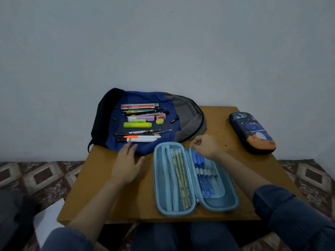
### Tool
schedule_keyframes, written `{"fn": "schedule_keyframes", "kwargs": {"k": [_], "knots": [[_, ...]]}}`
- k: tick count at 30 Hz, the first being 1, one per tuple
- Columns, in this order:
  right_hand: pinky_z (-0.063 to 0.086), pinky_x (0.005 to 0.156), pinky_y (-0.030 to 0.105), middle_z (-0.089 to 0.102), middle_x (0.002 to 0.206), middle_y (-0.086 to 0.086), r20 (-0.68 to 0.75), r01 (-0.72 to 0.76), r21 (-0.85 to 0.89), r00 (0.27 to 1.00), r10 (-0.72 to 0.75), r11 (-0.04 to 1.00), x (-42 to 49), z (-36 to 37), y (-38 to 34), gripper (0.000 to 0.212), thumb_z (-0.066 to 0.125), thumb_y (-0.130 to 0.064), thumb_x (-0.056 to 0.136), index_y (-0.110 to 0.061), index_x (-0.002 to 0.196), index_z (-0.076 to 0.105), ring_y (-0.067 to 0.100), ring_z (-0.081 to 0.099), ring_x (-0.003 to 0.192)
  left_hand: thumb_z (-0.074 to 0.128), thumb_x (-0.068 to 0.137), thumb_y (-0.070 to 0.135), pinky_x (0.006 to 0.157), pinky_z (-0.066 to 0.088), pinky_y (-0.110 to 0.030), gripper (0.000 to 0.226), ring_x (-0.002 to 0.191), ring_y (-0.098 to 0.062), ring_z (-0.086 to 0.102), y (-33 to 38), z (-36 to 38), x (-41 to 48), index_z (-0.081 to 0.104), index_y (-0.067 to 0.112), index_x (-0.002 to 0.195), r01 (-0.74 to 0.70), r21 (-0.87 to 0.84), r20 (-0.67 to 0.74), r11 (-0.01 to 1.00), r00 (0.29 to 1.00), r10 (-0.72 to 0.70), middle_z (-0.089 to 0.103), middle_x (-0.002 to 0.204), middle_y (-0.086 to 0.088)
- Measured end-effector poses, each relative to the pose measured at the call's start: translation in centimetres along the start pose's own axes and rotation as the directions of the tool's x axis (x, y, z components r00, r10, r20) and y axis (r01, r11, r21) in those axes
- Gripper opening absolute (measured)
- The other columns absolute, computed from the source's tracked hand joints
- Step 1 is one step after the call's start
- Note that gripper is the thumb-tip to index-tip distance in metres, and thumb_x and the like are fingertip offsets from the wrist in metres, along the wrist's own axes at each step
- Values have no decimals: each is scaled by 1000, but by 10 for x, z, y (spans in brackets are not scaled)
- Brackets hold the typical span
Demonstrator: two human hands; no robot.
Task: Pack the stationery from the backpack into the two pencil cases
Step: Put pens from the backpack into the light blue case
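Right hand (pixel 204 147): fingers curled at the far end of the open light-blue pencil case (pixel 235 205), above the blue pens (pixel 203 174) in its elastic loops; whether it pinches anything cannot be told. Left hand (pixel 126 163): open, fingers straight, fingertips at the near edge of the backpack (pixel 145 98). The backpack lies flat on the bench (pixel 108 196), carrying stationery; a red-and-white pack (pixel 137 106) reads "g'soft". Second pencil case (pixel 252 133), closed, lies well apart.

Matt wooden table (pixel 112 205), cloth backpack (pixel 183 113).
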State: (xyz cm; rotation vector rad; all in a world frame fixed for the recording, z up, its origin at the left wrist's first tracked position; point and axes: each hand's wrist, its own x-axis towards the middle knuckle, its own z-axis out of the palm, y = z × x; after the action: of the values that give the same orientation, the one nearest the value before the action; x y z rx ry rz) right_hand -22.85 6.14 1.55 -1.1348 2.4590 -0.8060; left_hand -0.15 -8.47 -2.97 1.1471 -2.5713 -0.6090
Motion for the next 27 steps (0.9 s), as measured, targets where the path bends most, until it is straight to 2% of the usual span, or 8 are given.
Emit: {"fn": "schedule_keyframes", "kwargs": {"k": [2,4,6,8,15,18,21,27], "knots": [[43,54,15,64,68,0,-4,40,2,999,-40,999,2,7,-9,18,56,-9,90,0,89,71,8,53,60,39,96,44,119,11,-36,64,145,-19,5,-25,-3,1,16,16,149,54,89,71,995,996,-61,7,158,-1],[49,66,20,71,85,8,-16,91,-18,996,-92,996,5,14,-19,18,56,-10,89,-1,90,71,13,59,73,33,97,46,119,6,-36,63,146,-16,0,-38,1,-2,10,18,150,35,160,114,987,992,-54,3,158,1],[54,77,30,72,90,11,-28,150,-45,988,-151,988,10,20,-30,18,55,-11,90,-3,90,71,18,63,81,27,99,46,118,1,-35,61,146,-14,-2,-41,7,-5,8,19,150,17,182,92,983,995,-34,2,158,2],[54,80,37,72,91,12,-43,202,-97,978,-206,975,17,25,-41,18,54,-10,91,-3,92,71,23,65,84,19,97,49,118,-2,-35,62,146,-13,-3,-41,12,-8,8,19,150,13,186,49,983,999,-23,3,158,2],[50,83,38,65,114,11,-35,270,-313,955,-295,911,55,49,-72,25,49,-7,92,-7,111,67,28,60,102,20,96,50,117,-3,-32,62,145,-10,-1,-43,14,-7,12,22,150,15,171,6,985,1000,-16,7,158,5],[53,81,42,65,112,13,-13,247,-396,962,-274,885,67,62,-78,24,50,-4,90,-5,107,67,30,60,98,16,91,54,116,-4,-31,66,145,-9,-1,-43,14,-7,12,23,150,18,179,-1,984,1000,-18,6,158,6],[51,73,39,65,106,15,-12,236,-483,961,-275,843,77,70,-85,23,50,0,86,-3,103,67,32,60,95,12,83,55,116,-4,-30,73,145,-8,-1,-43,14,-7,13,23,149,21,172,-8,985,1000,-20,7,158,6],[39,68,35,60,113,15,60,222,-602,970,-234,767,90,78,-91,25,49,3,87,-4,109,59,33,57,103,20,91,54,116,-3,-30,66,145,-8,0,-44,14,-8,14,24,149,14,160,-34,987,999,-8,8,158,7]]}}
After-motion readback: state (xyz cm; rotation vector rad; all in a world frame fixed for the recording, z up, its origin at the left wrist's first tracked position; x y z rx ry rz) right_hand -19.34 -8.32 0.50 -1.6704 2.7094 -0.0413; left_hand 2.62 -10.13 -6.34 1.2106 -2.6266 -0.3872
